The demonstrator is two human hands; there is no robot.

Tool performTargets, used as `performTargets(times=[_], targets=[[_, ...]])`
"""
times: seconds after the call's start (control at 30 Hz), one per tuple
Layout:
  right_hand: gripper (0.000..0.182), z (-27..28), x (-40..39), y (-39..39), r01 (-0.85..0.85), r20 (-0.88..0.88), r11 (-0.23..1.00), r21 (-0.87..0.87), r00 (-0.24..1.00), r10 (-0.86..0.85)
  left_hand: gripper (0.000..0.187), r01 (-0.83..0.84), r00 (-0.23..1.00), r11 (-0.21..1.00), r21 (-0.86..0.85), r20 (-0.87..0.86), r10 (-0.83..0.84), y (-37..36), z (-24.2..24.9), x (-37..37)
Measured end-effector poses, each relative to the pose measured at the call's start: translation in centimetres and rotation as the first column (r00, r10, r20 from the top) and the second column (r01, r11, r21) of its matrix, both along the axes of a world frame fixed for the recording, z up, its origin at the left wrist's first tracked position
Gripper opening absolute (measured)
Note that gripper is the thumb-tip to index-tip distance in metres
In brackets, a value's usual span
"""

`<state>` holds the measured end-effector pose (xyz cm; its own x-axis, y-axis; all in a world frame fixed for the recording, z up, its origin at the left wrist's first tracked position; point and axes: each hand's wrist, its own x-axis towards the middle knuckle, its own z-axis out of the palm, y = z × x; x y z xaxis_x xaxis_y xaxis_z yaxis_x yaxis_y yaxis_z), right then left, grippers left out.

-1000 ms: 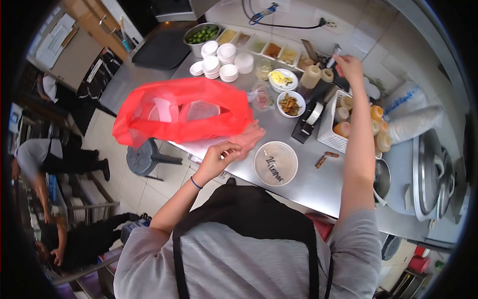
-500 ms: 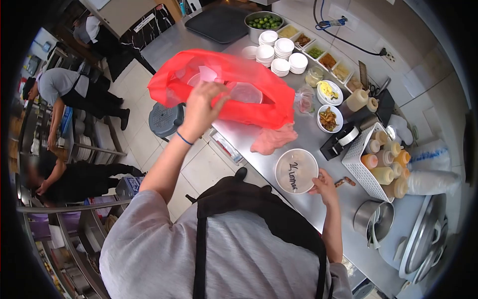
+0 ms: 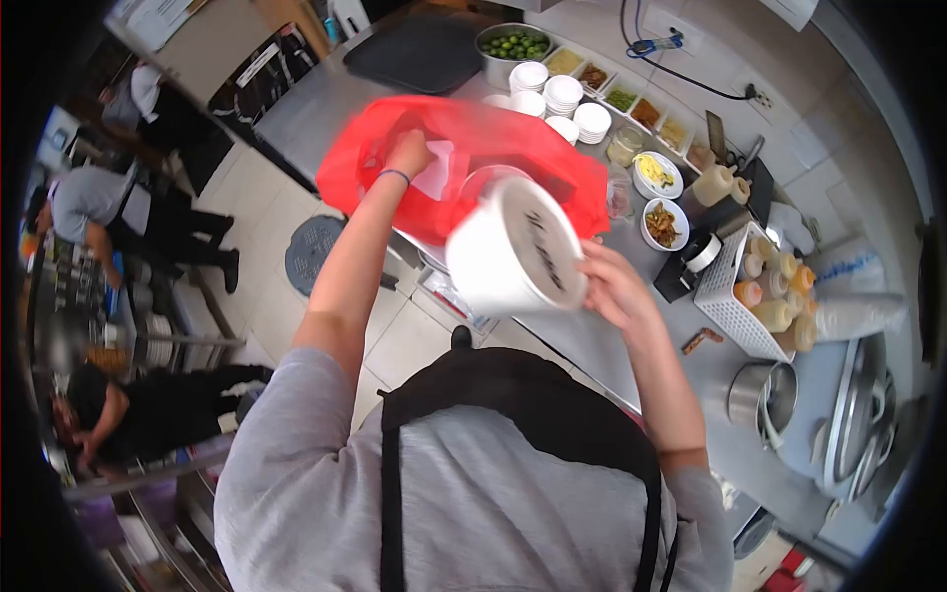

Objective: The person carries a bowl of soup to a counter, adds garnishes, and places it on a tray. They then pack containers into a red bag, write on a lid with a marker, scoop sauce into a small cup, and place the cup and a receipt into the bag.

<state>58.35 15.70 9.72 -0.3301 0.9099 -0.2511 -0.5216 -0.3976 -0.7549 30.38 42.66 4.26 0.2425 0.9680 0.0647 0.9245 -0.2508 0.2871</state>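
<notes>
My right hand (image 3: pixel 619 288) grips the rim of a white round tub (image 3: pixel 485 252) with a clear lid and black handwriting on it. The tub is tilted and blurred by motion, held in the air in front of the red plastic bag (image 3: pixel 345 163). My left hand (image 3: pixel 408 156) is inside the bag's mouth, its fingers curled beside a pale pink slip of paper (image 3: pixel 435 176). What those fingers hold, if anything, is hidden. Behind the raised tub, part of another clear-lidded container (image 3: pixel 491 179) shows inside the bag.
Stacked white lids or small cups (image 3: pixel 562 94), a pot of limes (image 3: pixel 513 47) and two bowls of food (image 3: pixel 663 225) stand on the steel counter. A basket of sauce bottles (image 3: pixel 735 296) and a metal pot (image 3: pixel 762 395) are at right. A grey stool (image 3: pixel 314 259) and several co-workers are at left.
My right hand has lifted the tub off the counter and carried it left to the bag, tilting it. My left hand has moved from above the bag into its mouth.
</notes>
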Motion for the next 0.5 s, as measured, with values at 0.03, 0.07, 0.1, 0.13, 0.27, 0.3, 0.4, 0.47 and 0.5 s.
performTargets(times=[0.03,0.07,0.1,0.13,0.27,0.3,0.4,0.47,0.5], targets=[[0.031,-0.5,-1.1,1.8,-0.026,-0.057,1.0,-0.005,0.998,0.026,0.018,0.034,0.999,0.999,0.004,0.007,-0.034,0.5,0.1,0.3],[0.031,-0.5,-1.8,3.3,0.006,-0.049,1.0,-0.003,0.999,-0.006,0.017,0.084,0.992,0.996,-0.009,0.094,-0.083,0.2,0.2,0.2],[0.029,-0.5,-2.4,4.8,0.089,0.01,0.996,-0.032,0.996,-0.088,0.02,0.132,0.976,0.991,-0.021,0.178,-0.126,-0.3,0.4,0.0],[0.027,-0.4,-2.9,6.2,0.167,0.069,0.984,-0.06,0.984,-0.163,0.022,0.157,0.982,0.988,-0.001,0.103,-0.156,-2.1,2.6,0.2],[0.029,0.1,-0.9,11.2,0.431,0.549,0.841,0.328,0.638,-0.541,0.012,0.418,0.873,0.907,-0.046,0.295,-0.388,-1.7,0.2,-2.2],[0.032,1.6,-1.1,11.3,0.404,0.654,0.81,0.426,0.481,-0.584,0.012,0.427,0.869,0.903,-0.047,0.297,-0.396,-1.3,-0.3,-1.9],[0.031,1.2,-0.7,12.8,0.354,0.752,0.774,0.525,0.234,-0.616,0.033,0.199,0.977,0.924,-0.325,0.135,-0.163,-1.3,3.1,0.8],[0.031,1.2,-0.4,13.1,0.384,0.774,0.857,0.344,0.401,-0.49,0.039,0.247,0.964,0.952,-0.182,0.147,-0.222,0.0,0.8,1.3],[0.031,0.6,-0.4,13.2,0.384,0.779,0.858,0.342,0.395,-0.488,0.044,0.279,0.951,0.959,-0.037,0.148,-0.271,0.3,0.2,1.7]])
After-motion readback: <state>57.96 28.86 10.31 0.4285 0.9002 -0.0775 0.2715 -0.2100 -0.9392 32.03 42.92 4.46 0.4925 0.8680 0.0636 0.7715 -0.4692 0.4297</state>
